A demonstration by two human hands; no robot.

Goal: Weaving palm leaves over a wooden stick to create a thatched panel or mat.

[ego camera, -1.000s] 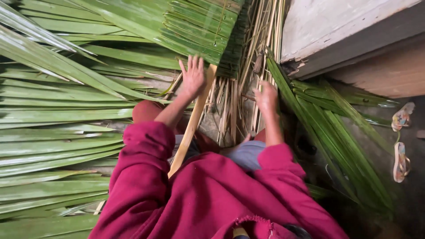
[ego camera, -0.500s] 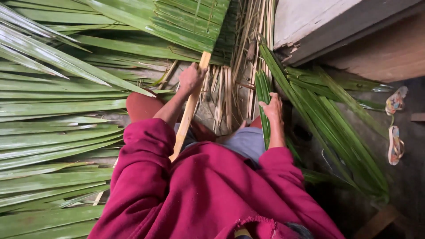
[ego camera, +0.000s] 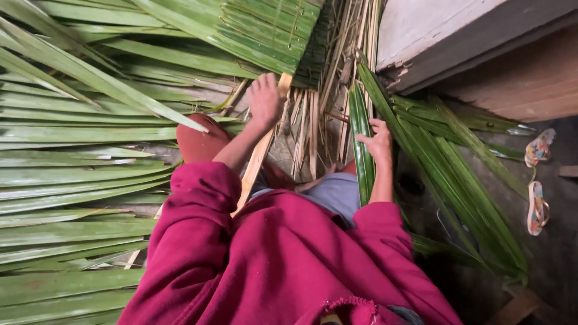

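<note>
Since a second ago, your right hand (ego camera: 379, 141) has left the pale dry stalks (ego camera: 307, 129) at upper centre and taken up a long narrow green palm leaf strip (ego camera: 361, 144); the strip has risen a little further up the frame in the last half second. Your left hand (ego camera: 265, 99) has gone from flat and spread to closed on the pale yellow wooden slat (ego camera: 260, 157). Judgement: a fresh leaf is now in hand, with the slat steadied.

Right hand: fingers curled around the leaf strip, gripping it near mid-length. Left hand: fingers folded over the slat's upper end, holding it; the fingertips are hidden beneath the hand.

Leaf strip: located right of centre, beside your right forearm. Its long axis runs nearly vertical in the frame; the upper end points to the top edge, near the grey concrete ledge (ego camera: 433, 30), and the lower end drops toward your lap.

Slat: long axis diagonal, lower left to upper centre, with the upper end just under the stitched panel of green leaves (ego camera: 265, 33).

Loose green fronds (ego camera: 78, 162) cover the left half. A pair of patterned sandals (ego camera: 537, 180) lies at the right edge.
</note>
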